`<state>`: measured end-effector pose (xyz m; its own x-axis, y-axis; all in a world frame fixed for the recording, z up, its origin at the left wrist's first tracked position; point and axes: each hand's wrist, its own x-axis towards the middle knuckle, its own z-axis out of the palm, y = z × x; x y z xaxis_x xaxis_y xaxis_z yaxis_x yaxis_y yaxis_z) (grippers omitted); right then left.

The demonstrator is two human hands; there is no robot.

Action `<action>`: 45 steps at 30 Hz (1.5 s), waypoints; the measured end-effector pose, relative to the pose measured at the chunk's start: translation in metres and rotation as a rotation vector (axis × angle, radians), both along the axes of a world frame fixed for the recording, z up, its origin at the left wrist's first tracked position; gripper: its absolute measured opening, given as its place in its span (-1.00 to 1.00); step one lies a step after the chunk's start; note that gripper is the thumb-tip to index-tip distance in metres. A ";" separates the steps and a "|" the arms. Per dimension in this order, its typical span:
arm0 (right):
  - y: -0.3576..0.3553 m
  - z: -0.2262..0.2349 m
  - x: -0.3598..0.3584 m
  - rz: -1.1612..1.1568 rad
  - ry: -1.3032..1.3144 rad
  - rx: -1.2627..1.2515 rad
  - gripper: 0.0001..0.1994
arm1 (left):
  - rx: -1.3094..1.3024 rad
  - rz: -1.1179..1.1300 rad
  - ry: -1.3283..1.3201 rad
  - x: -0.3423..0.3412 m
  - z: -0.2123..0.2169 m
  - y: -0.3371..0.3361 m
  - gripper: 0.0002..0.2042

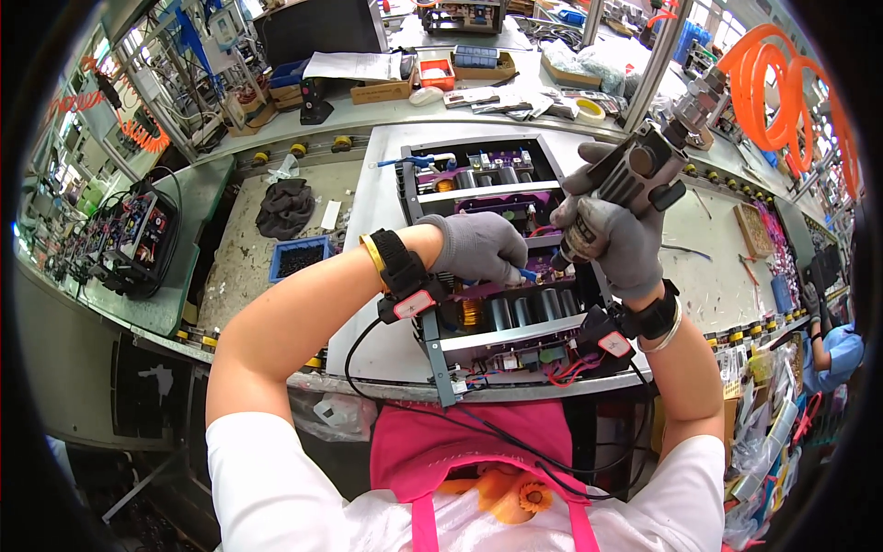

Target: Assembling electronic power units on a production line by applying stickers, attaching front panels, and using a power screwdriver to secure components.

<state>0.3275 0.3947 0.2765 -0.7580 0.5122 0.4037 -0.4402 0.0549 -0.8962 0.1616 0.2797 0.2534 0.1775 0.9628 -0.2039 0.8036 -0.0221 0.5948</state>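
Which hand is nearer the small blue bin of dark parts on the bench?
Left. The left hand is over the open chassis, to the right of the blue bin. The right hand, gripping the powered screwdriver, is farther right.

Taking the open metal chassis (pixel 497 267) at the centre of the desk as landmark: just to its left lies a small white rectangular label or slip (pixel 330 214), tilted, and below that a shallow blue tray-box (pixel 299 258) of dark small parts. Behind the chassis, on the far desk, sits a flat brown cardboard box (pixel 382 91) with a white sheet of paper (pixel 352 65) resting above it. Right of that is a small orange-red open box (pixel 436 72), then a low cardboard tray (pixel 486 64) holding blue packs. Farther right, clear plastic bags (pixel 602 66) lie heaped. Far back left stands a dark screen-like panel (pixel 322 29).
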 end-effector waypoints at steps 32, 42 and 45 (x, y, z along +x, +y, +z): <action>-0.020 -0.011 -0.027 -0.102 -0.047 -0.003 -0.62 | -0.204 0.097 0.570 0.012 0.003 0.018 -0.75; -0.020 0.009 -0.025 -0.085 -0.130 0.085 -0.57 | -0.073 0.381 0.358 0.013 0.014 -0.004 -0.68; -0.018 0.025 -0.007 -0.009 0.018 -0.032 -0.58 | 0.110 0.539 -0.494 0.017 0.025 -0.054 -0.72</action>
